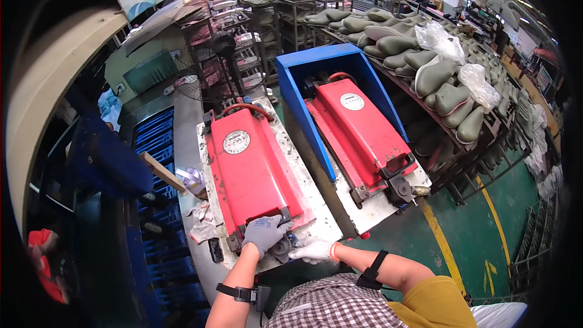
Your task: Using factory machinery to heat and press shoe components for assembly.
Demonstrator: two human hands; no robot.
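Note:
My left hand [264, 234], in a grey glove, is closed on the black handle [285, 215] at the near end of a red machine cover [252, 167]. The cover is down on a worn white base [322, 222]. A round dark metal fitting [280, 248] sits just below the handle, between my hands. My right hand [313, 249], in a white glove, is beside this fitting at the base's front edge. Its fingers point left and look pinched together; what they hold, if anything, is hidden.
A second red machine [358, 127] stands to the right inside a blue metal hood [322, 56]. Green shoe uppers on forms [434, 79] fill a rack at the far right. Crumpled gloves [202, 222] lie left of the near machine, beside a blue roller conveyor [155, 146].

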